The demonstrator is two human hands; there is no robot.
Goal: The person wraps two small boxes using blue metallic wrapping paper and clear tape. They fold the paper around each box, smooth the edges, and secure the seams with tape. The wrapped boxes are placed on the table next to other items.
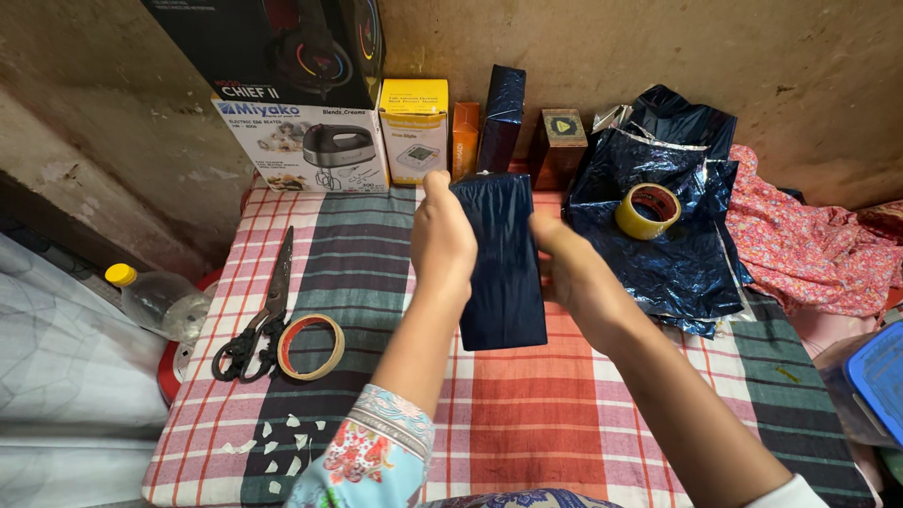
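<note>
the dark blue wrapped box (500, 263) sat upright between both hands, just above the checked cloth (527, 414). left hand (442, 240) pressed flat on its left side, right hand (574, 273) clamped the right side, so both were gripping it. open cloth in front. scissors (259, 315) and a tape ring (309, 346) lay well to the left, yellow tape roll (647, 211) on the blue wrap sheet (668, 254) to the right, boxes (376, 132) lined the wall.

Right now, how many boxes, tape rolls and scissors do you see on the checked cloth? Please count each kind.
Boxes: 7, the dark blue wrapped box held between left hand and right hand, plus six along the wall
Tape rolls: 2, tape ring, yellow tape roll
Scissors: 1
Total: 10
</note>
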